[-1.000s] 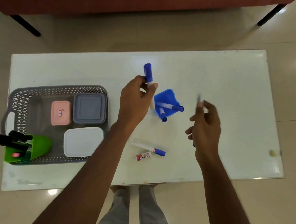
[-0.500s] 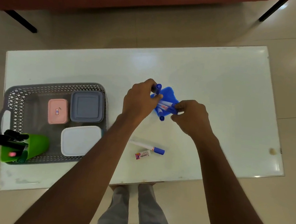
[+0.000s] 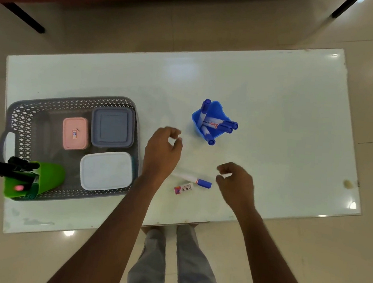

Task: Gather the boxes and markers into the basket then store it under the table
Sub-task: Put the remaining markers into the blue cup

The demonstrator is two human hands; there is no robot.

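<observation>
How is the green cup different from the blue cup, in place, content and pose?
The green cup stands in the near-left corner of the basket; the blue cup stands on the bare table, outside it. The green cup holds mostly black markers, the blue cup blue-capped markers. The green cup looks tilted to the left; the blue cup looks nearly upright. Both are small plastic holders filled with markers.

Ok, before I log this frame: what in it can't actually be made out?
Head view only:
- Marker on the table: its near end is hidden under the left hand.
- Green holder: contents dark and blurred, so no count.
- Pink box: label too small to read.
- Under the table: hidden by the table top.
</observation>
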